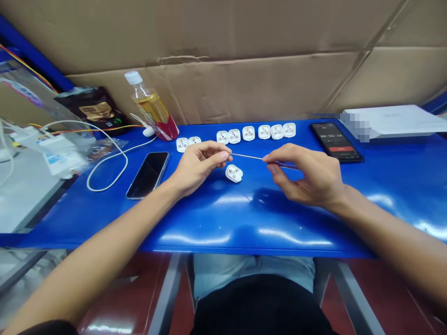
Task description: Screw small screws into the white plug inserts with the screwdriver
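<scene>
Rod: thin metal rod (247,156) held level above the blue table (244,218), spanning the gap between my two hands; I cannot tell whether it is a pin, a wire or the tip of a tool.
Loose plug: one white plug piece (233,173) lies alone on the table just below the rod, between my hands, touched by neither.
Progress: I judge the loose plug as the piece in hand and not yet worked on; the rod is not in contact with it.
Row: eight similar white plug pieces (248,132) stand in a line along the far edge, well apart from my hands. Whether they are finished or waiting I cannot tell.
Left hand: left hand (199,165) pinches the left end of the rod between thumb and forefinger; the other fingers are curled loosely under.
Right hand: right hand (307,174) grips the right end, fingertips closed on it; a darker handle seems to run under the fingers, mostly hidden.
Near left: dark phone (148,174) lies face up beside my left wrist, with a white cable (104,158) looped next to it.
Far left: drink bottle (153,109) stands tilted against the cardboard wall (244,79).
Far right: second phone (335,142) shows a running timer; a white box (394,120) sits behind it.
</scene>
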